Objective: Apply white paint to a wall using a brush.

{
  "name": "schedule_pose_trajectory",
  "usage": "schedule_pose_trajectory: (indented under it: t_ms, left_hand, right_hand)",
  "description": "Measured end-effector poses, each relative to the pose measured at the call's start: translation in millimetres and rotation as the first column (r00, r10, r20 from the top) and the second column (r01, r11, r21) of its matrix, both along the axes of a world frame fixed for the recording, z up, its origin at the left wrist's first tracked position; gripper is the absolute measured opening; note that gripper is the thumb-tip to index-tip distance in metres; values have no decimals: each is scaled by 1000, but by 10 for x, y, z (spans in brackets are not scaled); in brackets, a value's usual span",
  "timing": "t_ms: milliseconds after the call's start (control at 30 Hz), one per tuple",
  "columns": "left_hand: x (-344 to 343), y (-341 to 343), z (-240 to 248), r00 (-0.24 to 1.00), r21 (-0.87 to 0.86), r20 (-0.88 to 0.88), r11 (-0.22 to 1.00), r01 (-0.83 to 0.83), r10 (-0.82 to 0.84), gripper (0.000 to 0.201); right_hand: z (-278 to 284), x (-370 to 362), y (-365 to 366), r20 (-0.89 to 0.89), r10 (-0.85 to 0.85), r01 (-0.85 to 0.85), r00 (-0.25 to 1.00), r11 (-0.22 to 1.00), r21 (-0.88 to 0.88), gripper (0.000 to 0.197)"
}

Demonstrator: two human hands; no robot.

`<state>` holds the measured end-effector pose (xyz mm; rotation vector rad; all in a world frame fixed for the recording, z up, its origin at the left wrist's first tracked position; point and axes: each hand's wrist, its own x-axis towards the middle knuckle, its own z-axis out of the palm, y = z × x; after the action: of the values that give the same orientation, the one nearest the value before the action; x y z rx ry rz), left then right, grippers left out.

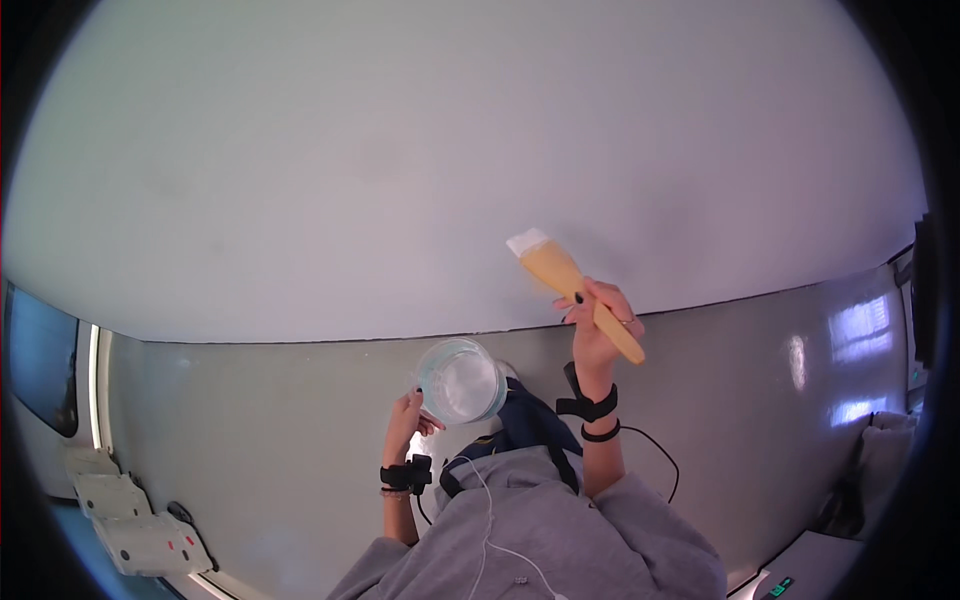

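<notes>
Pale wall point(400, 150) fills the upper view; grey floor point(270, 450) below. Clear tub point(496, 405), white inside, low of centre. Yellow-tan brush point(556, 270), white-tipped, slants up-left before the wall; contact unclear. Right hand point(605, 312) grips its handle. Left hand point(408, 414) clasps the tub's left side.

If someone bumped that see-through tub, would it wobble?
The tub could tip, since the left hand grips it only at one side. It might spill too, because its top looks open and whitish stuff shows inside. The tub itself is probably light, as its walls look thin and clear.
</notes>
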<state>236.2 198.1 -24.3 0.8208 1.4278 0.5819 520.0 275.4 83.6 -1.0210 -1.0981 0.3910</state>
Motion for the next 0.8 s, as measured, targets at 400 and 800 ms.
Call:
schedule_pose_trajectory:
  t_ms: [400, 800]
  left_hand:
    - [160, 419, 710, 889, -75, -131, 898, 433, -440, 40]
    - [317, 569, 871, 863, 16, -184, 876, 481, -471, 42]
  right_hand:
    - [411, 916, -169, -397, -150, 72, 906, 976, -204, 35]
    - [384, 423, -513, -25, -196, 197, 980, 979, 49, 7]
